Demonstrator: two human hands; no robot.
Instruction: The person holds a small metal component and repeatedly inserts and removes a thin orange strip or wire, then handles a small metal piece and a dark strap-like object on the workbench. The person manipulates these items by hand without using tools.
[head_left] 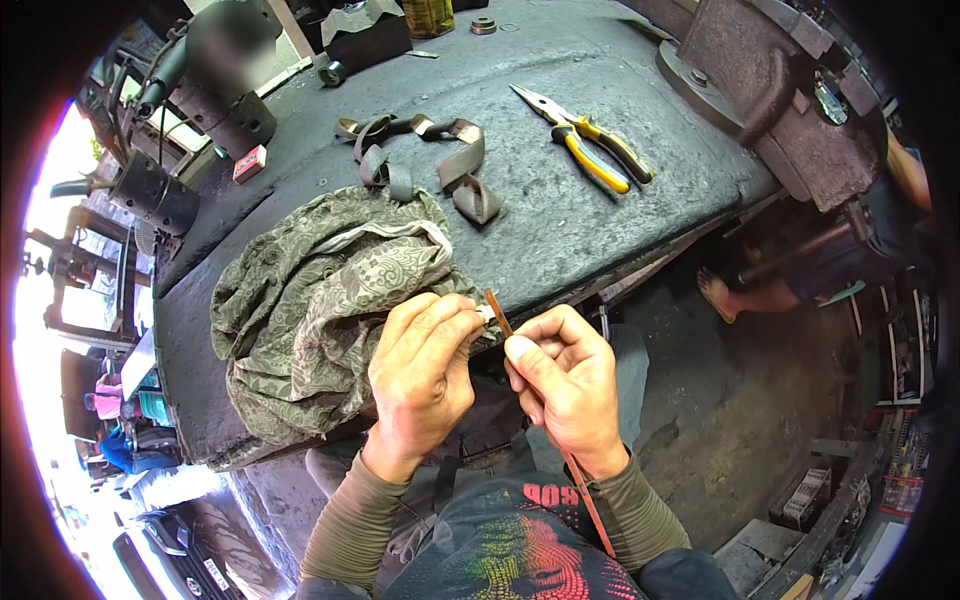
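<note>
In front of my body, my right hand (565, 375) is closed in a pinch around a thin reddish-brown strip (498, 312). The strip's upper end sticks out past my thumb, and its long tail hangs below my wrist across the dark shirt. Close beside it, the fingertips of my left hand (425, 355) pinch a small whitish piece (487, 313) against or right next to the strip. What that piece is, I cannot make out. A crumpled green patterned cloth (330, 290) lies on the dark workbench (400, 80), just left of and behind my left hand.
Pliers (590, 145) with yellow-black handles lie beyond my hands, left of a large metal vise (770, 80). A curled dark strap (465, 165) and a small red box (250, 164) rest farther left. Another person's bare foot (717, 293) is on the floor at right.
</note>
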